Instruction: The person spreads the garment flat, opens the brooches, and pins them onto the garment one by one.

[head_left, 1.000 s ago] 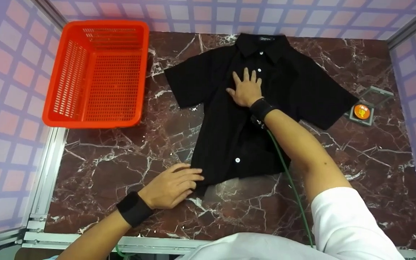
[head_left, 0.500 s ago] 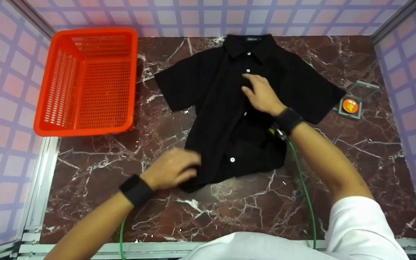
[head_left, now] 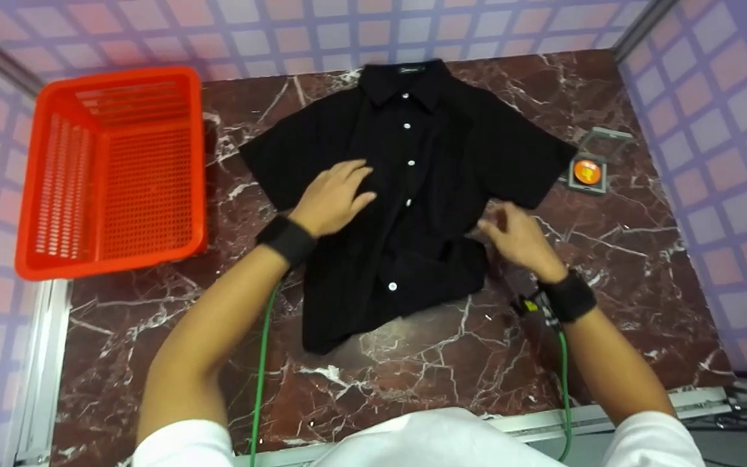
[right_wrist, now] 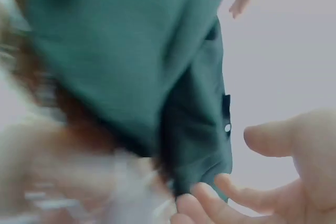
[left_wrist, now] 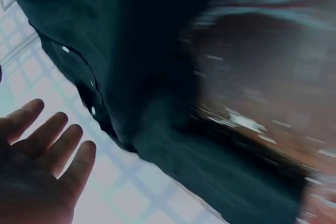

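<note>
A black short-sleeved button-up shirt (head_left: pixel 347 272) lies front up, collar at the far side, white buttons down its middle. Its lower right side is rumpled and folded inward. My left hand (head_left: pixel 334 200) is over the shirt's left half, near the left sleeve, with fingers loosely extended. In the left wrist view the fingers (left_wrist: pixel 77 161) are spread and hold nothing. My right hand (head_left: pixel 520 239) is beside the shirt's right side edge, below the right sleeve. The right wrist view has its thumb (right_wrist: pixel 270 137) apart from the fingers, with no cloth between them.
A red plastic basket (head_left: pixel 200 162) stands at the left on the dark red marbled table (head_left: pixel 399 376). By the right sleeve's cuff is a small open clear case (head_left: pixel 597 188) with an orange round label. Green cables (head_left: pixel 262 370) run from both wrists toward the body.
My left hand has gone from the shirt's lower left corner up to its chest. My right hand has left the button line and moved right and nearer, to the side edge. The head view has shifted.
</note>
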{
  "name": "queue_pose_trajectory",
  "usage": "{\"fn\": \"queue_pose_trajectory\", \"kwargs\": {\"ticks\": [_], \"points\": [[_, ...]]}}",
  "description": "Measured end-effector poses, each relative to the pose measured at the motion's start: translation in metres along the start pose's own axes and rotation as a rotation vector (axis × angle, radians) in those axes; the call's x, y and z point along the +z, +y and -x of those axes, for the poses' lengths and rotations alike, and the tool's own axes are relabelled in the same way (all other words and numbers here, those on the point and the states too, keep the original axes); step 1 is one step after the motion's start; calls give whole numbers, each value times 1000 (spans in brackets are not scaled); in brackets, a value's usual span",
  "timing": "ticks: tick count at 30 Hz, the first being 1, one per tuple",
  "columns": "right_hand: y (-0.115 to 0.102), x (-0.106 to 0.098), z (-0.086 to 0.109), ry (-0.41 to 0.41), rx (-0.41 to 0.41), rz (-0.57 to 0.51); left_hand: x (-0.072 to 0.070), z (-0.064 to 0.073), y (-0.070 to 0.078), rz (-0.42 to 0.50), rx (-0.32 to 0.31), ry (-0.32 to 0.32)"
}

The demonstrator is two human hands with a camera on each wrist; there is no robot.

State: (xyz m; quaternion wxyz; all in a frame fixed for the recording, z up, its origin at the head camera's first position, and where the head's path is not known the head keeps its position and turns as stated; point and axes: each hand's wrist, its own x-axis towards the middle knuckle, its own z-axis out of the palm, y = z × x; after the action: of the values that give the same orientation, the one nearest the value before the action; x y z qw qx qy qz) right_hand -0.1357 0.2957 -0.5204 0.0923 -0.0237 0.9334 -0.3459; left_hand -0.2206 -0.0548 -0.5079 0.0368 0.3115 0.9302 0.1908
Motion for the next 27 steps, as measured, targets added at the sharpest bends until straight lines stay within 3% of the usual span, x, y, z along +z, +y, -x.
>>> {"fn": "queue_pose_trajectory", "kwargs": {"ticks": [5, 11, 16, 21, 27], "points": [[11, 18, 11, -162, -37, -107, 14, -46, 6, -56, -55, -143], [16, 35, 11, -150, -128, -83, 34, -87, 6, -64, -192, -234], [18, 34, 20, -158, -146, -84, 47, -101, 6, -90, -263, -286], [27, 25, 39, -120, -130, -108, 54, -110, 12, -131, -260, -283], [36, 14, 67, -120, -42, -150, 53, -108, 13, -161, -254, -266]]}}
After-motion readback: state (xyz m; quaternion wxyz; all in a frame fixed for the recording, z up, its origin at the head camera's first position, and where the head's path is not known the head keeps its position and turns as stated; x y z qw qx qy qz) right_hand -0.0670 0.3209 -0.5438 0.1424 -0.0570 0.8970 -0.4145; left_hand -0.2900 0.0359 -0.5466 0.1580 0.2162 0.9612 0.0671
